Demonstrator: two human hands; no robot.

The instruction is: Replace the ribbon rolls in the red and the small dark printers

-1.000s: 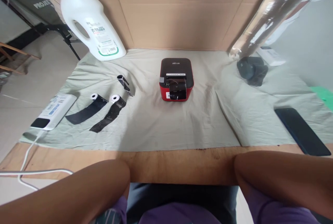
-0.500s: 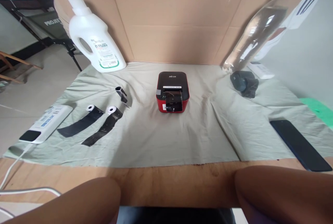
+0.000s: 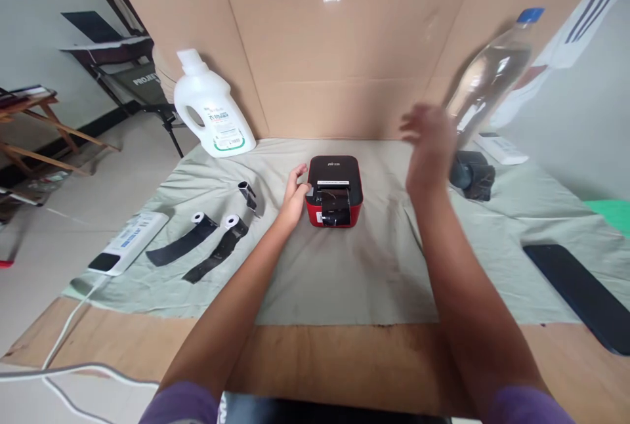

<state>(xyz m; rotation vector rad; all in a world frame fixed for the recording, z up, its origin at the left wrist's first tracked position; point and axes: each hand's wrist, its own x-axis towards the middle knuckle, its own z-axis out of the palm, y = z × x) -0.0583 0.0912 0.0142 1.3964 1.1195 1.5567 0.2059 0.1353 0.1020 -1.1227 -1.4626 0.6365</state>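
A small red and black printer (image 3: pixel 335 171) stands on the grey-green cloth (image 3: pixel 344 286), and a strip of black film (image 3: pixel 335 207) hangs from its front slot. At the printer's left side is my left hand (image 3: pixel 295 195), fingers apart, thumb at the front left corner of its top. My right hand (image 3: pixel 429 142) is raised to the right of the printer, blurred by motion, in front of the clear bottle (image 3: pixel 495 73); whether its fingers hold anything is hidden. Two rolls of black film (image 3: pixel 184 240) (image 3: pixel 216 250) and a short curled piece (image 3: pixel 247 196) lie to the left.
A white detergent jug (image 3: pixel 214 112) stands at the back left before a cardboard wall (image 3: pixel 335 43). A white power strip (image 3: pixel 128 242) with a cable lies at left. On the right are a dark wrapped object (image 3: pixel 475 174), a white box (image 3: pixel 501 148) and a black phone (image 3: pixel 578 293).
Both forearms have reached forward. My left hand has come to the printer's left side and my right hand has risen near the bottle. The camera view has shifted, showing more of the background.
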